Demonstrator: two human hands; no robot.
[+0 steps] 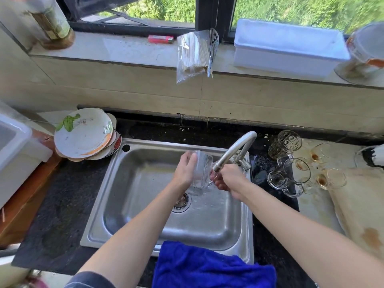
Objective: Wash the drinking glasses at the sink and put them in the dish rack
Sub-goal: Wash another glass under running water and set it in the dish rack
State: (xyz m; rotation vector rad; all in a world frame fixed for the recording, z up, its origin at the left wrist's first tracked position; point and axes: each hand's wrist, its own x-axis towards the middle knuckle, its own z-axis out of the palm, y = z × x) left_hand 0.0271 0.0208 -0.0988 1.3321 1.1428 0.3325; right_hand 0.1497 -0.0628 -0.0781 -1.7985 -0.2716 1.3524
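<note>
Over the steel sink (128,204) I hold a clear ribbed drinking glass (202,169) just under the spout of the faucet (232,152). My left hand (185,171) wraps the glass from the left side. My right hand (227,180) is closed at the glass's right side, fingers against or inside it; which, I cannot tell. Several dirty glasses and mugs (291,163) with brown residue stand on the counter to the right of the sink.
A blue cloth (207,267) hangs over the sink's front edge. Dirty plates (85,135) are stacked at the sink's back left. A white plastic bin (14,146) sits far left. A stained board (361,208) lies at right. The windowsill holds a white box (288,46) and a lighter (160,39).
</note>
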